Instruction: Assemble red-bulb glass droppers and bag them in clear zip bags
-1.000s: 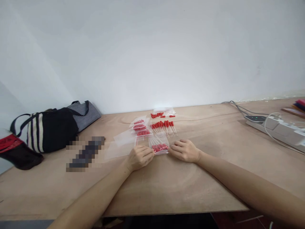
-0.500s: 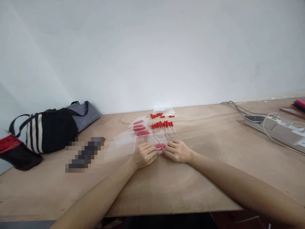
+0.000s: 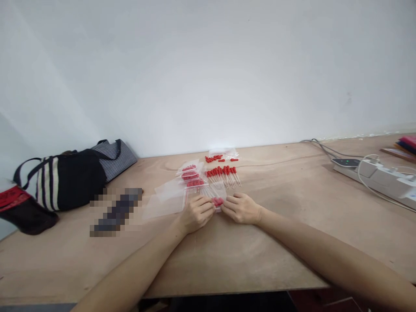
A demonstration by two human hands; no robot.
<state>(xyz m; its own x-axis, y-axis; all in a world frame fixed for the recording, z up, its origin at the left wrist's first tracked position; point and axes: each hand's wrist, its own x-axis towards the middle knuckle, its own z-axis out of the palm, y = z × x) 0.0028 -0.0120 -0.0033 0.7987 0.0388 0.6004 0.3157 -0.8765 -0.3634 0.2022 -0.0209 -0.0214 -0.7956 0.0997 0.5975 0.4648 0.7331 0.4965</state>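
My left hand (image 3: pixel 199 212) and my right hand (image 3: pixel 239 208) pinch the near edge of a clear plastic bag (image 3: pixel 219 190) from both sides. Inside that bag are several thin droppers with red bulbs, the bulbs toward me between my fingertips. Filled bags with red bulbs (image 3: pixel 195 183) lie in an overlapping stack just beyond my left hand. Flat clear bags (image 3: pixel 165 204) spread out to the left of it. Behind my hands is a row of red-topped droppers (image 3: pixel 224 171). Loose red bulbs (image 3: pixel 213 158) lie farther back by a clear bag with thin tubes (image 3: pixel 227 153).
A black bag with white stripes (image 3: pixel 74 177), a striped pouch (image 3: pixel 118 162) and a dark bottle (image 3: pixel 27 214) stand at the left. A blurred dark object (image 3: pixel 118 212) lies nearer. At the right are a power strip (image 3: pixel 380 175), cables and a small device (image 3: pixel 346 162).
Both hands remain at the bag's near edge, with only a slight shift of the fingers. The view has tilted very slightly.
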